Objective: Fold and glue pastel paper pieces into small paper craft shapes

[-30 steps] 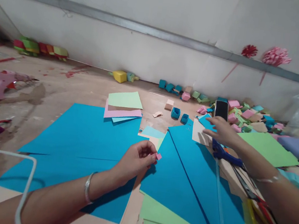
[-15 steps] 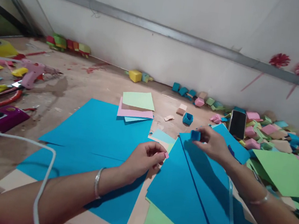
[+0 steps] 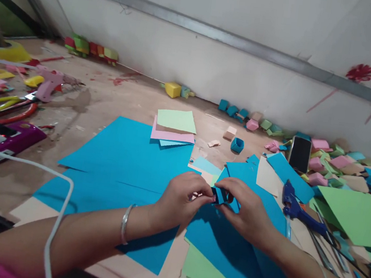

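Note:
My right hand point(image 3: 248, 207) grips a small folded blue paper box point(image 3: 221, 196) between thumb and fingers. Pinched in my left hand point(image 3: 183, 195) is a small pink paper piece point(image 3: 214, 198), mostly hidden by the fingertips and touching the box's near-left side. Both hands meet above the blue paper sheets point(image 3: 129, 154). Another open blue paper box point(image 3: 237, 145) stands beyond them, beside a peach paper box point(image 3: 230, 132).
A blue glue gun point(image 3: 298, 209) lies right of my right hand, near a phone point(image 3: 300, 154) and a heap of paper pieces point(image 3: 341, 162). On the left are a pink glue gun point(image 3: 50, 84), a purple stapler point(image 3: 16, 141) and a white cable point(image 3: 61, 214).
My right hand has moved left and down with the blue box to meet my left hand. The pink piece now touches the box. The blue glue gun has come into fuller view.

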The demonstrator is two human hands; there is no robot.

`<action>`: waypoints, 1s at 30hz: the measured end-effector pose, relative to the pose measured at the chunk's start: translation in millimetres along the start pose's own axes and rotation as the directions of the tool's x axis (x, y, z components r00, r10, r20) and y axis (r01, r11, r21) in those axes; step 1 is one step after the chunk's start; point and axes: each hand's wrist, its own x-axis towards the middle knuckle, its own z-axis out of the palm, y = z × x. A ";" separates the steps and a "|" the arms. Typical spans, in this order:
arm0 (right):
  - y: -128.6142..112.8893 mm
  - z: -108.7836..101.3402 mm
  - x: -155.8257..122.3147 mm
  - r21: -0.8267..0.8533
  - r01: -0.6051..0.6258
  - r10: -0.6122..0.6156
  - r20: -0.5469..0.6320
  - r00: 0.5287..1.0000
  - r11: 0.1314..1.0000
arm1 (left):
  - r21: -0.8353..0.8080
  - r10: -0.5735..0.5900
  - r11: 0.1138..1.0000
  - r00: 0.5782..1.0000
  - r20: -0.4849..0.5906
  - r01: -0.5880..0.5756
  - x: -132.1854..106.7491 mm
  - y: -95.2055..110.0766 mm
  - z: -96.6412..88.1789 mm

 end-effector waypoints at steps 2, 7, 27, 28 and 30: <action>-2.2 1.0 -1.2 0.007 0.003 -0.003 0.007 1.000 1.000 | 0.012 0.062 0.998 0.998 0.009 -0.062 -0.7 -1.8 -1.2; -3.9 5.4 -3.1 0.069 -0.023 0.020 0.042 0.999 0.997 | 0.016 0.146 0.989 0.985 -0.087 -0.145 -2.9 -6.3 0.9; -1.6 25.5 -5.8 0.036 0.071 -0.073 0.056 0.996 0.997 | 0.088 -0.055 0.994 0.997 -0.058 0.060 -4.9 -14.3 9.8; -1.8 26.5 -6.7 0.028 0.083 -0.084 0.054 0.995 0.996 | 0.088 -0.064 0.994 0.997 -0.047 0.068 -4.9 -14.7 9.8; -2.5 28.7 -8.7 0.007 0.098 -0.098 0.048 0.994 0.995 | 0.084 -0.086 0.993 0.996 -0.027 0.088 -5.0 -15.5 9.5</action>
